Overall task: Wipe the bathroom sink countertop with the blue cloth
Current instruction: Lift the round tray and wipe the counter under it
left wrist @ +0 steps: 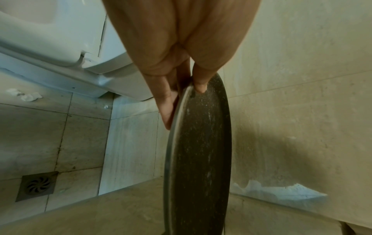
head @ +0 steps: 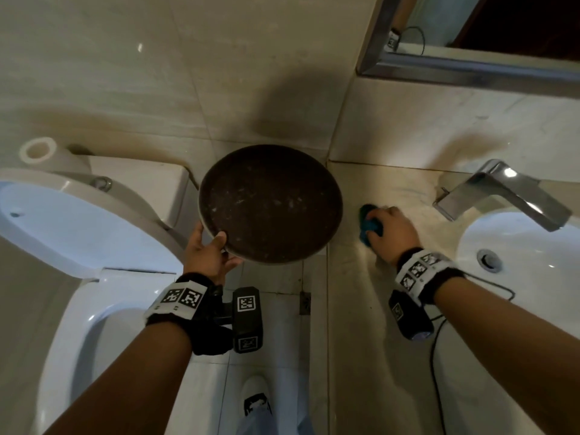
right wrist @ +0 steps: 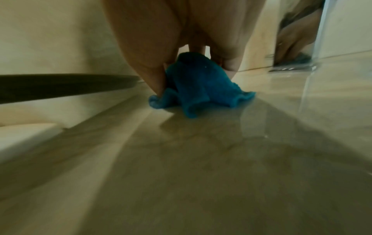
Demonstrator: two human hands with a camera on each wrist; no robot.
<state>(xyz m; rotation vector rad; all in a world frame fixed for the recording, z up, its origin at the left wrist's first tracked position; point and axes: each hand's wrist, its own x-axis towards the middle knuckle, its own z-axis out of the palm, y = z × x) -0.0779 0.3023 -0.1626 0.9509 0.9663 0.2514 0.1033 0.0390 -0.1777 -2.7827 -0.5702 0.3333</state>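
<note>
My right hand grips a bunched blue cloth and holds it down on the beige stone countertop, near its back left corner and left of the faucet. In the right wrist view the cloth spreads onto the glossy countertop below my right hand. My left hand pinches the rim of a dark round tray, thumb on top and fingers beneath. The tray is held in the air, just left of the counter's edge. In the left wrist view my left hand clasps the tray edge-on.
A chrome faucet overhangs the white sink basin at the right. A white toilet with its lid up stands at the left, a paper roll on its tank. A mirror hangs above the counter. A floor drain lies below.
</note>
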